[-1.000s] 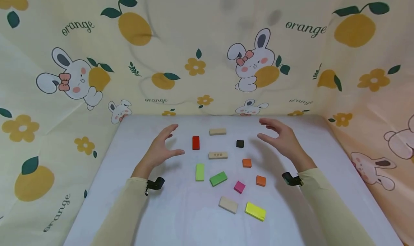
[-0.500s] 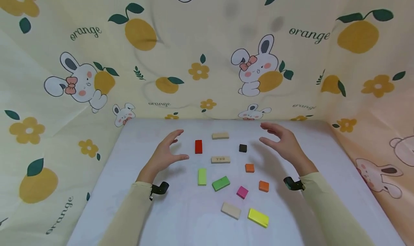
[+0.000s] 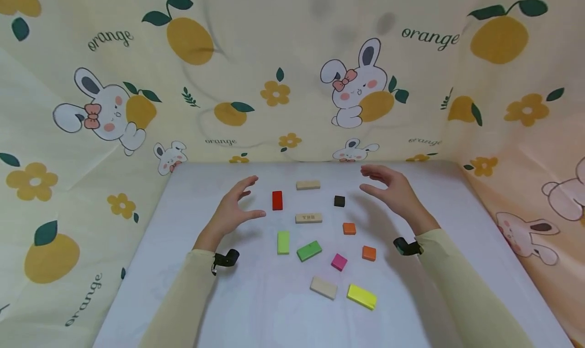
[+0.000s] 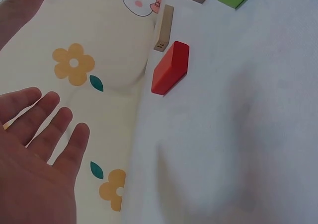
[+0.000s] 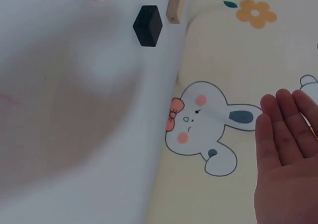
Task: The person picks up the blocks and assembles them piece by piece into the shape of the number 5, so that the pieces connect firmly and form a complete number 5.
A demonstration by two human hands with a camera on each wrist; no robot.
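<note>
My left hand (image 3: 230, 212) hovers over the table's left side with thumb and fingers spread, holding nothing. Nearest to it lies a red block (image 3: 277, 200); a lime block (image 3: 283, 242) is closer to me. On the other side my right hand (image 3: 395, 194), also holding nothing, hovers with its thumb apart from the fingers. A small black block (image 3: 339, 201) is the nearest thing to it. Between the hands lie two tan blocks, one at the back (image 3: 308, 185) and one with printed marks (image 3: 309, 218). Both wrist views show extended fingers touching no block.
Nearer to me are a green block (image 3: 309, 251), a magenta block (image 3: 339, 262), two orange blocks, one farther (image 3: 349, 228) and one closer (image 3: 369, 253), a plain tan block (image 3: 323, 287) and a yellow block (image 3: 362, 296). A patterned cloth (image 3: 274, 53) encloses the white table (image 3: 256, 307).
Both hands have drifted slightly inward, the left to the right and the right to the left. The head view dipped and came back. The blocks lie as before.
</note>
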